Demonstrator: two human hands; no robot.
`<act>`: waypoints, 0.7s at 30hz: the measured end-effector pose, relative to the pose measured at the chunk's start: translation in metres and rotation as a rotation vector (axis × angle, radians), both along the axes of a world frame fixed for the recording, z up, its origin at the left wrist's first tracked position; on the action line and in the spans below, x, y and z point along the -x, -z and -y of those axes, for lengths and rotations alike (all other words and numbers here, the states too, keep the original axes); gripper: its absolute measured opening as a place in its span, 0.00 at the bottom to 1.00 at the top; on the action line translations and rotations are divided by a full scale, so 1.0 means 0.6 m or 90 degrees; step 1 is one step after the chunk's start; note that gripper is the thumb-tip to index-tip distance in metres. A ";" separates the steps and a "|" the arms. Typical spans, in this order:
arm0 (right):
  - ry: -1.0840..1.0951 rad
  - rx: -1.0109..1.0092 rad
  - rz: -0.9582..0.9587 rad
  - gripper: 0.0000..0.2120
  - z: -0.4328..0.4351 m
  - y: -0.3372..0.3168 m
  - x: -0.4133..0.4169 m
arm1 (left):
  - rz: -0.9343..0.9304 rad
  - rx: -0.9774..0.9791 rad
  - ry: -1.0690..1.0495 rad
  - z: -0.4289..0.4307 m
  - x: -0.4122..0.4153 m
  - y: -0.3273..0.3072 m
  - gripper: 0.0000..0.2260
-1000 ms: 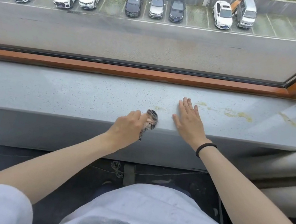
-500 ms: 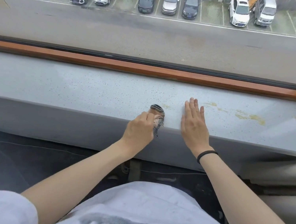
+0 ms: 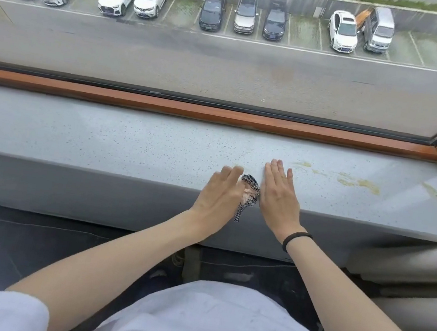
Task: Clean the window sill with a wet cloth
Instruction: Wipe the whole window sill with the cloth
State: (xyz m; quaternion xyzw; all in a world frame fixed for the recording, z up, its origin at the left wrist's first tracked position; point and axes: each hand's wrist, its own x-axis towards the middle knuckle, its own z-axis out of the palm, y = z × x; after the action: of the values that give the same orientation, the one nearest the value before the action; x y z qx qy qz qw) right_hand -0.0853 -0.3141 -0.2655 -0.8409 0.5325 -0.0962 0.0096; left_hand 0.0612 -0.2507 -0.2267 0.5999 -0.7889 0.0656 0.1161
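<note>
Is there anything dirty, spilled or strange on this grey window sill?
Yes: yellowish stains streak the grey speckled stone window sill, to the right of the flat right hand. The small black-and-white checked cloth, at the left hand, lies left of them.

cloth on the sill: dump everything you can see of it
The cloth is small, bunched, woven-looking, black-and-white checked. It sits at the front edge of the window sill, one tail hanging over the front face. The left hand covers its left part; whether the thumb grips it is hidden. The right hand lies flat close on its right, contact unclear. Wetness cannot be told.
</note>
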 end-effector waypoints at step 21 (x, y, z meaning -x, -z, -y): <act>-0.006 0.026 -0.060 0.25 0.008 -0.001 -0.002 | -0.077 -0.135 -0.014 0.108 -0.038 -0.021 0.14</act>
State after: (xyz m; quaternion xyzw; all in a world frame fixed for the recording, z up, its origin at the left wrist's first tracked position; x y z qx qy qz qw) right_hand -0.0840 -0.3187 -0.2648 -0.8471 0.5261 -0.0673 -0.0327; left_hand 0.0839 -0.3156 -0.2139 0.6201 -0.7765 -0.0532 0.0985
